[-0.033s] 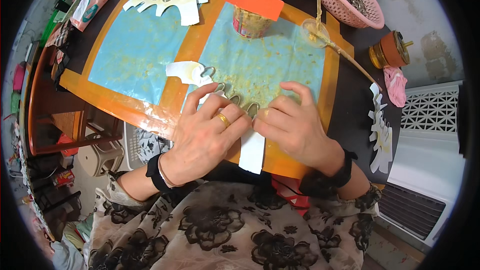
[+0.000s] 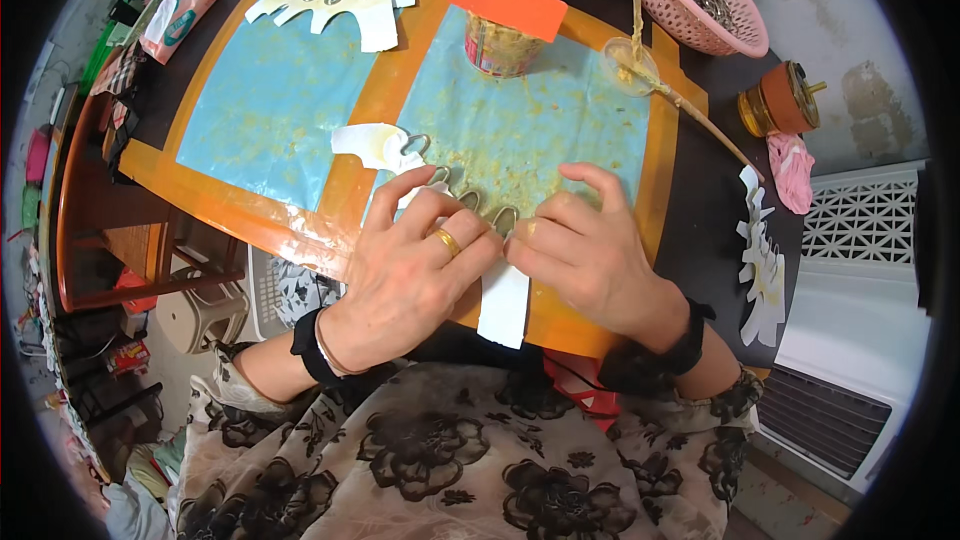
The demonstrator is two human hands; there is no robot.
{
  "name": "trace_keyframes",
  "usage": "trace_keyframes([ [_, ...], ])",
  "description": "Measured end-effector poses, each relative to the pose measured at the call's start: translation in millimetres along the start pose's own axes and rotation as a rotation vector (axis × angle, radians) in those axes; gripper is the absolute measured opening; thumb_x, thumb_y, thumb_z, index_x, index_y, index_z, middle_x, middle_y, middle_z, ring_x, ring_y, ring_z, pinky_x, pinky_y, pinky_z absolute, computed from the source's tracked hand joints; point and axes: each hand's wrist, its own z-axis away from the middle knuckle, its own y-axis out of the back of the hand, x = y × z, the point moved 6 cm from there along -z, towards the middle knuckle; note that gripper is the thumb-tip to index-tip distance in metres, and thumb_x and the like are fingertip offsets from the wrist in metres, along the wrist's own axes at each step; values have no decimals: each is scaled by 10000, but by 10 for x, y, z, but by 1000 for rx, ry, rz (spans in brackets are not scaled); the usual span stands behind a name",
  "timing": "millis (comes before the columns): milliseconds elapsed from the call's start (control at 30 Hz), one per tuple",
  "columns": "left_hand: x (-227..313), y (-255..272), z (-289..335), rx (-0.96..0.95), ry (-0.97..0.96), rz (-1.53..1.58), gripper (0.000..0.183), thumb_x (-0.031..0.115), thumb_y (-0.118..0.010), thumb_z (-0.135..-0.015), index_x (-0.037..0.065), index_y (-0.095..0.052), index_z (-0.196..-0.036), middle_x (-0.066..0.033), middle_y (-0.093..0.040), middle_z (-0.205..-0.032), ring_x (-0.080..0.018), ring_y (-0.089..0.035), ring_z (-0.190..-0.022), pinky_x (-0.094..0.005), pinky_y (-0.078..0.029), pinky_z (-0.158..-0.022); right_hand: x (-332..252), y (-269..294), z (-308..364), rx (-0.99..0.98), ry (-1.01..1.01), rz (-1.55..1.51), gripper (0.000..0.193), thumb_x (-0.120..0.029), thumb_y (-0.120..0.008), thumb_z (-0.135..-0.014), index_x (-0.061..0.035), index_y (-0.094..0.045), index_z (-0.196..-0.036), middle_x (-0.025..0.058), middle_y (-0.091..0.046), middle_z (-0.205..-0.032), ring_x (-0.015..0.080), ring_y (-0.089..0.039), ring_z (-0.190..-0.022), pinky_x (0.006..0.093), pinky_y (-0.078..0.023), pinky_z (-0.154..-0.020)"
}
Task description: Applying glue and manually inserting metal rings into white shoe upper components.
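A white cut paper strip (image 2: 503, 305) lies across the near edge of the work mat, with oval metal rings (image 2: 506, 218) set along its notched far edge. My left hand (image 2: 405, 265) covers its middle, thumb and fingertips pinched on the paper beside the rightmost ring. From the other side my right hand (image 2: 590, 250) pinches the same spot, its index finger raised and bent. The fingertips of both hands nearly meet there. The strip's left end, with another ring, shows beyond my left hand; the part beneath my fingers is hidden.
A paste-smeared tub (image 2: 495, 48) bears an orange card (image 2: 512, 6). To its right are a clear dish (image 2: 630, 67) and a long stick (image 2: 705, 120). A pink basket (image 2: 740, 35) holds metal rings. More ringed strips (image 2: 378, 25) lie far left; plain strips (image 2: 765, 280) lie right.
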Motion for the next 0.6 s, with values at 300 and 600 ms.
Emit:
trace_keyframes([
  [300,22,67,75,-63,-96,-2,336,264,-802,-770,116,-733,-1064,-2,-688,-1165,-234,-627,-1133,-581,-374,-1176,-75,81,51,-48,-12,-33,118,-103,-710,-808,-84,-683,-921,12,-597,-923,205,-625,-1005,563,-417,-1136],
  [600,56,26,198,-6,-48,8,449,458,-786,-858,93,-742,-1116,-40,-691,-1246,-289,-611,-1203,-600,-341,-1191,-59,198,83,-90,-145,-24,208,-173,-760,-844,-79,-733,-1027,70,-627,-1204,273,-552,-1282,569,-365,-1180],
])
